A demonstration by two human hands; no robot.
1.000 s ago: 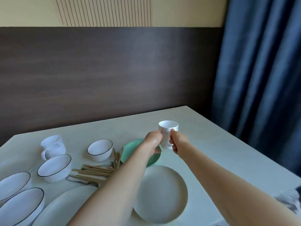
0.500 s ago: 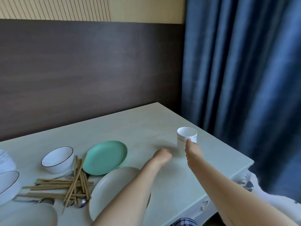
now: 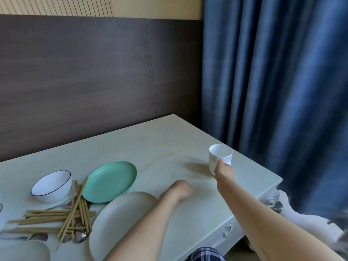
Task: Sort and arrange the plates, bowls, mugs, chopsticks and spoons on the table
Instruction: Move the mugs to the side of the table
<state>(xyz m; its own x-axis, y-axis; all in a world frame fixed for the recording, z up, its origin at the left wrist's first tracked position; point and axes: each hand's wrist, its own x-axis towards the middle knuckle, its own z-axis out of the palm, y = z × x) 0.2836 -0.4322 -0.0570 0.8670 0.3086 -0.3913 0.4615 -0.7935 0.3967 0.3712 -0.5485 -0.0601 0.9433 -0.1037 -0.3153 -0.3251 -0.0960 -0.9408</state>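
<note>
Several pieces of tableware sit on the pale desk (image 3: 146,147), most of them crowded into the lower left of the frame. Farthest left, a white bowl (image 3: 51,186) with a thin dark rim stands upright. Just to its right and below it lies a loose heap of wooden chopsticks (image 3: 62,218), some crossing others, one leaning up toward the green plate. Metal spoons (image 3: 80,238) show partly from under the heap, near the bottom edge. A green plate (image 3: 110,181) lies flat right of the bowl, and a larger white plate (image 3: 116,223) lies below it, its upper rim just beside the green one; a bare forearm crosses over the white plate's right part.

Near the centre of the frame the left hand (image 3: 179,190) hovers over or rests on the bare desk with its fingers loosely curled and nothing in it; whether it touches the surface cannot be told. To the right, the right hand (image 3: 223,171) is at the near side of a white mug (image 3: 220,158), fingers bent against its wall, apparently gripping it. The mug stands upright close to the desk's right edge, well apart from the other dishes. Dark wall panelling fills the upper left, and a blue curtain (image 3: 282,81) hangs down the right side.
</note>
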